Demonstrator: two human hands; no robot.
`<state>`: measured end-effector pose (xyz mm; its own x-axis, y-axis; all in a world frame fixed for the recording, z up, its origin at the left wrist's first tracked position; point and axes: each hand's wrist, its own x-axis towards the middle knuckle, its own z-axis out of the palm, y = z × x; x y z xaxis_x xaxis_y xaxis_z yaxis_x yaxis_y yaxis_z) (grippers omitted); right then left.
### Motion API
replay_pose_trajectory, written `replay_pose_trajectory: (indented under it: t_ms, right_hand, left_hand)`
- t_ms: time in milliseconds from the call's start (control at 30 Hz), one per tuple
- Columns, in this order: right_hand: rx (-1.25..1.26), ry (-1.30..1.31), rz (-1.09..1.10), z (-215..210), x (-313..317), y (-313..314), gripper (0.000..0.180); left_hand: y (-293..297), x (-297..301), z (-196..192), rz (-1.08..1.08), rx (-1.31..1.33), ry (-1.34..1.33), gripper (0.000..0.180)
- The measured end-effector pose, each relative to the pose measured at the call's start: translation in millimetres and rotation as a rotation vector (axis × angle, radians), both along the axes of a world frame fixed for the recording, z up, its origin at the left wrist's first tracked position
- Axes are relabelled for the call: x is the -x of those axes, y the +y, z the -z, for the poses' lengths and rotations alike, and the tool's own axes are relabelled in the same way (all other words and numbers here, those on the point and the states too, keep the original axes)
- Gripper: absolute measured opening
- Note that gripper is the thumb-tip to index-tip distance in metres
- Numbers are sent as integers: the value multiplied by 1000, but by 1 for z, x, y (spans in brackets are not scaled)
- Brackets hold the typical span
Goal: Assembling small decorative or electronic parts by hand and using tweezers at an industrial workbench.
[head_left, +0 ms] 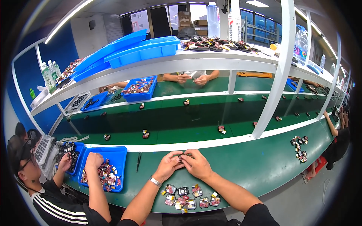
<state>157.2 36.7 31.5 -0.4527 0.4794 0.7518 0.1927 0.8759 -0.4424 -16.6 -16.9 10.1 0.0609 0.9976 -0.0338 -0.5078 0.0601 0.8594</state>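
Over the green bench (241, 165), my left hand (168, 166) and my right hand (198, 165) meet, the fingers of both closed on one small black part (181, 159). Fingertips cover most of it, so its exact kind does not show. Between my forearms, near the bench's front edge, lies a group of small assemblies (181, 201) with clear, red, white and yellow pieces. A black-framed assembly (183, 191) sits at the top of that group. Left of my hands, tweezers (139, 161) lie on the bench.
A blue bin (124, 150) of small red and white parts stands at left, with a co-worker's hand (94, 161) over it. Beyond a white rail, a green conveyor (173, 126) carries scattered assemblies. A white post (277, 75) and shelf (211, 62) stand ahead. More assemblies (299, 148) lie right.
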Motion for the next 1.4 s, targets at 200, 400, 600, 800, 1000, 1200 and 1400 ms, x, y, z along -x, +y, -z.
replay_pose_trajectory:
  t_ms: [200, 400, 600, 800, 1000, 1200, 1400]
  right_hand:
    - [-34, -49, 29, 3, 2, 3, 20]
    - [-56, -121, 73, 6, 3, 2, 17]
    - [134, 30, -8, 5, 6, 4, 20]
    - [439, 107, -41, 10, 6, 7, 20]
    - [486, 120, -21, 4, 6, 6, 17]
    - [473, 125, -23, 4, 3, 8, 17]
    - [599, 68, -34, 8, 8, 26, 18]
  left_hand:
    - [2, 1, 2, 4, -7, -5, 29]
    - [1, -4, -2, 0, 7, 16, 27]
    - [2, -6, 4, -129, -18, 123, 24]
    - [3, -11, 9, -175, -31, 289, 21]
    - [3, -15, 9, -175, -99, 320, 19]
    - [5, -16, 7, -152, -87, 328, 22]
    - [-1, -20, -7, -271, -119, 193, 24]
